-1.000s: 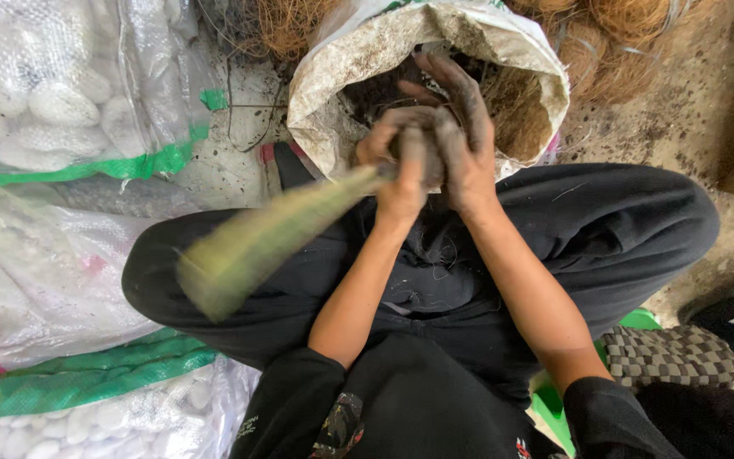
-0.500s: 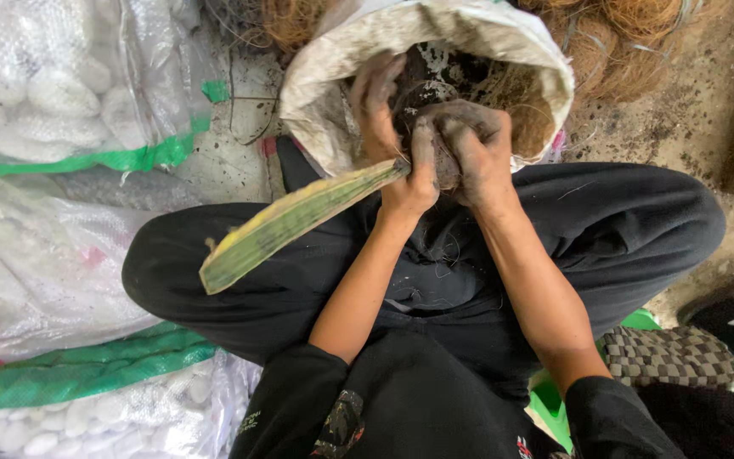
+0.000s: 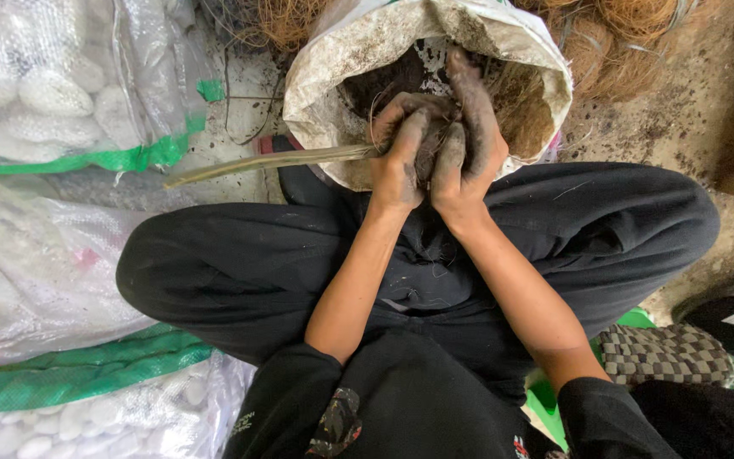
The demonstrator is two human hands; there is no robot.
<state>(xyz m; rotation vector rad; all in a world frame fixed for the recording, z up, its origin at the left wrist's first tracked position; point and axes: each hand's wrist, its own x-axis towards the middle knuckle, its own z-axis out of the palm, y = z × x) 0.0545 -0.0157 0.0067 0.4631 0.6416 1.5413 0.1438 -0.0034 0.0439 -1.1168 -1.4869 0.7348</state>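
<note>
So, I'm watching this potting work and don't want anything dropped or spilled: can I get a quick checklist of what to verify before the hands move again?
1. Left hand gripping the base of the long leaf: ok.
2. Right hand cupped against the dark fibrous clump between the hands: ok.
3. Clump held over the mouth of the white sack, so crumbs fall inside: ok.
4. Sack upright, rim rolled open: ok.
5. Leaf tip clear of the bags of white pebbles: ok.
6. Roots fully wrapped: cannot tell, fingers hide them.
</note>
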